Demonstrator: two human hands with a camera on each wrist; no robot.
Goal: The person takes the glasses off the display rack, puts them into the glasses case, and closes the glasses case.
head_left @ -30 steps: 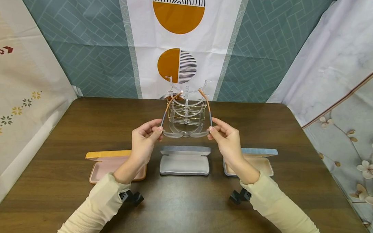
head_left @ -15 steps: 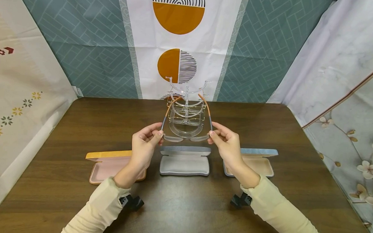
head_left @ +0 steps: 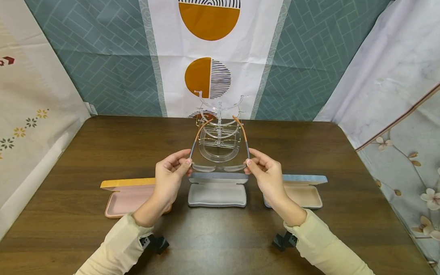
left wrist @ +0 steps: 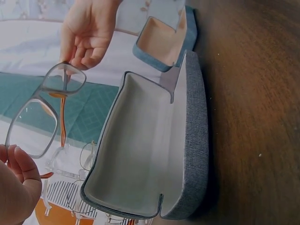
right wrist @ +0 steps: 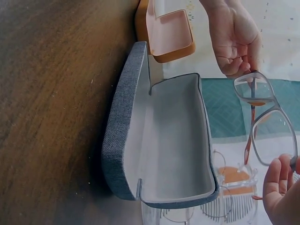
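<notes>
A pair of eyeglasses (head_left: 234,168) with grey frames and orange-tipped temples is held in the air between both hands. My left hand (head_left: 171,170) pinches it near the left hinge, thumb on the near side. At the other hinge, my right hand (head_left: 267,173) pinches it the same way. The temples are unfolded and point away toward the stand. Just below and nearer lies an open grey glasses case (head_left: 217,195), its pale lining bare; both wrist views show this case (left wrist: 136,140) large, with the glasses (right wrist: 274,136) apart from it.
Behind the glasses stands a clear tiered display stand (head_left: 218,153) with thin gold-framed glasses (head_left: 201,141) on it. An open yellow case (head_left: 126,203) with pink lining sits left, partly behind my left arm. An open blue case (head_left: 305,195) sits right. Patterned cloths surround the wooden table (head_left: 216,250).
Both hands have lowered the eyeglasses toward me, from in front of the stand's base to just above the grey case's lid. The grip is the same, and the cases have not moved.
</notes>
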